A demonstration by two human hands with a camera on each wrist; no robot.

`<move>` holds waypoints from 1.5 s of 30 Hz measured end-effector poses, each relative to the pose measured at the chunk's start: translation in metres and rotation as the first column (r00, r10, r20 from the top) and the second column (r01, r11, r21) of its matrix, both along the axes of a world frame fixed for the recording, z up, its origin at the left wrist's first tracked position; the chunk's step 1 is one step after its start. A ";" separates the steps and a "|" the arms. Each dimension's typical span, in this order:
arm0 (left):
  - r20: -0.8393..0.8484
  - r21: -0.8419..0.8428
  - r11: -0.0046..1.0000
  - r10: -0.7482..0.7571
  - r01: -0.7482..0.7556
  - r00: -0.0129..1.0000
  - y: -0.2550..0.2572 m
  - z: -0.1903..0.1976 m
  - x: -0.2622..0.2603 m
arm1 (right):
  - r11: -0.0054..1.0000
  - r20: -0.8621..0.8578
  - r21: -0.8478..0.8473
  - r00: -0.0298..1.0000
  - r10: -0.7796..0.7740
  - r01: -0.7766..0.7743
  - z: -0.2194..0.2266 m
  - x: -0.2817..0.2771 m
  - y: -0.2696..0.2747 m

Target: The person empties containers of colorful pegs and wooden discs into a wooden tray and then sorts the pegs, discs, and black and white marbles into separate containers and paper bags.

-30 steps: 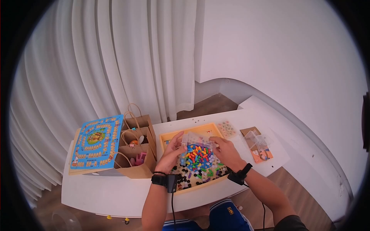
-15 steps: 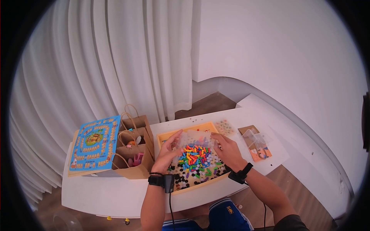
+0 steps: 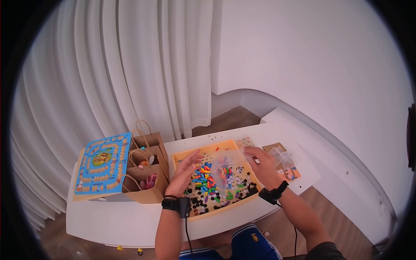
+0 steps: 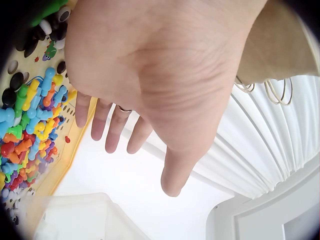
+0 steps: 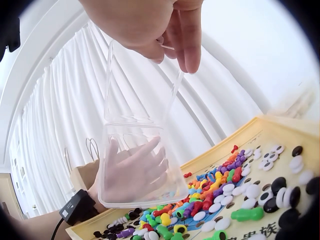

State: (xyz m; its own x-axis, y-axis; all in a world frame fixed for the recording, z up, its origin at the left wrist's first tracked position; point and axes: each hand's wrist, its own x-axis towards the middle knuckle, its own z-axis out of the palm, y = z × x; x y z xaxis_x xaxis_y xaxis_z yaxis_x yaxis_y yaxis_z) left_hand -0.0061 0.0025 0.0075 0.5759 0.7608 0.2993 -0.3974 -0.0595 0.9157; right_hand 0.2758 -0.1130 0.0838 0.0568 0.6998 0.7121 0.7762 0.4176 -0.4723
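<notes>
My right hand [image 3: 263, 167] pinches the edge of a clear plastic box [image 5: 134, 122] with a hinged lid, which hangs unfolded over the right part of a yellow-rimmed tray [image 3: 225, 144]. In the right wrist view no pieces show inside the box, and my left hand is seen through its wall. My left hand [image 3: 184, 171] holds nothing; its fingers are extended above the tray's left side in the left wrist view. Below lies a heap of coloured plastic pegs [image 5: 200, 195], with black and white round pieces [image 5: 280, 190] scattered around it.
At the left, a blue board-game sheet [image 3: 104, 160] leans by brown paper bags [image 3: 149, 197] with toys inside. Right of the tray are a packet of small round pieces [image 3: 245, 142], another clear container [image 3: 281, 157] and an orange card [image 3: 290, 174].
My left hand has let go of the clear box and moved left. My right hand has drawn the box rightward, uncovering the heap of coloured pegs on the tray.
</notes>
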 end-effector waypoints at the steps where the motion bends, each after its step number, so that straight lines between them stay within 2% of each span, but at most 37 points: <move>1: 0.022 -0.016 1.000 0.003 -0.002 1.000 0.000 0.000 0.000 | 1.000 0.003 0.000 1.000 0.000 0.000 0.000 0.002 -0.001; 4: 0.031 -0.035 0.999 0.000 0.001 1.000 0.000 0.001 -0.001 | 0.999 0.007 0.021 1.000 -0.024 0.024 0.002 0.008 -0.003; 9: 0.037 -0.060 0.998 0.006 -0.003 0.999 -0.003 0.005 -0.001 | 0.994 0.172 0.013 0.979 -0.107 0.106 -0.001 0.014 -0.008; 13: 0.051 -0.064 0.998 0.009 -0.006 0.999 -0.003 0.004 -0.001 | 0.987 0.143 0.107 0.981 -0.133 0.119 0.001 0.032 -0.002; 15: 0.046 -0.065 0.998 0.007 -0.004 0.999 -0.001 0.002 -0.001 | 0.985 0.014 0.031 0.985 -0.172 0.172 0.016 0.050 0.001; 16: 0.037 -0.067 0.998 0.005 -0.002 0.999 -0.001 0.000 -0.001 | 0.984 0.019 0.027 0.984 -0.176 0.175 0.026 0.056 0.000; 18: 0.038 -0.076 0.997 0.005 -0.002 0.999 -0.001 0.000 -0.001 | 0.990 -0.216 -0.032 0.966 -0.139 0.136 0.052 0.069 -0.004; 19: 0.036 -0.082 0.997 0.008 -0.006 0.999 -0.001 0.000 -0.001 | 0.990 -0.210 -0.034 0.967 -0.144 0.140 0.061 0.078 -0.006; 21: 0.047 -0.091 0.996 0.007 -0.003 0.999 -0.001 0.001 0.000 | 0.989 -0.088 -0.105 0.990 -0.114 0.104 0.075 0.096 -0.010; 22: 0.053 -0.097 0.995 0.009 -0.004 0.999 -0.002 0.001 0.000 | 0.988 -0.084 -0.106 0.990 -0.117 0.108 0.076 0.105 -0.012; 24: 0.054 -0.102 0.995 0.010 -0.004 0.998 -0.003 0.003 0.000 | 0.972 0.199 -0.183 0.974 -0.111 0.148 0.075 0.118 -0.012; 25: 0.051 -0.105 0.994 0.013 -0.008 0.999 -0.003 0.004 0.000 | 0.972 0.201 -0.183 0.973 -0.113 0.151 0.073 0.119 -0.013; 27: 0.059 -0.111 0.994 0.007 0.000 0.998 -0.003 0.003 0.000 | 0.949 0.444 -0.207 0.887 -0.124 0.236 0.065 0.117 -0.015; 32: 0.047 -0.109 0.994 0.012 -0.007 0.999 -0.002 -0.001 -0.002 | 0.906 0.529 -0.248 0.832 -0.169 0.342 0.040 0.105 -0.012; 33: 0.060 -0.118 0.993 0.008 -0.001 0.998 -0.001 -0.004 -0.001 | 0.879 0.531 -0.310 0.833 -0.156 0.363 0.038 0.101 -0.011; 34: 0.072 -0.127 0.992 0.005 0.004 0.997 0.000 -0.004 -0.002 | 0.848 0.533 -0.370 0.834 -0.142 0.381 0.038 0.097 -0.009; 38: 0.078 -0.127 0.992 0.006 0.004 0.997 0.001 -0.005 -0.002 | 0.833 0.537 -0.397 0.833 -0.130 0.386 0.046 0.087 -0.003; 40: 0.070 -0.121 0.993 0.007 0.002 0.998 0.001 -0.004 -0.002 | 0.911 0.550 -0.226 0.817 -0.173 0.345 0.053 0.087 0.009; 45: 0.067 -0.132 0.991 0.005 0.003 0.998 0.001 -0.003 -0.002 | 0.923 0.490 -0.221 0.854 -0.174 0.315 0.064 0.081 0.067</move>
State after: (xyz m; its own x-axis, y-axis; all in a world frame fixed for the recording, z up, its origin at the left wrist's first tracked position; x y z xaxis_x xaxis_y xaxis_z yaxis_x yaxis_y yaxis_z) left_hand -0.0077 0.0036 0.0046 0.5571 0.7969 0.2339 -0.4582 0.0600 0.8868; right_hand 0.3573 -0.0460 0.1483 -0.0256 0.8801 0.4741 0.9900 0.0882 -0.1103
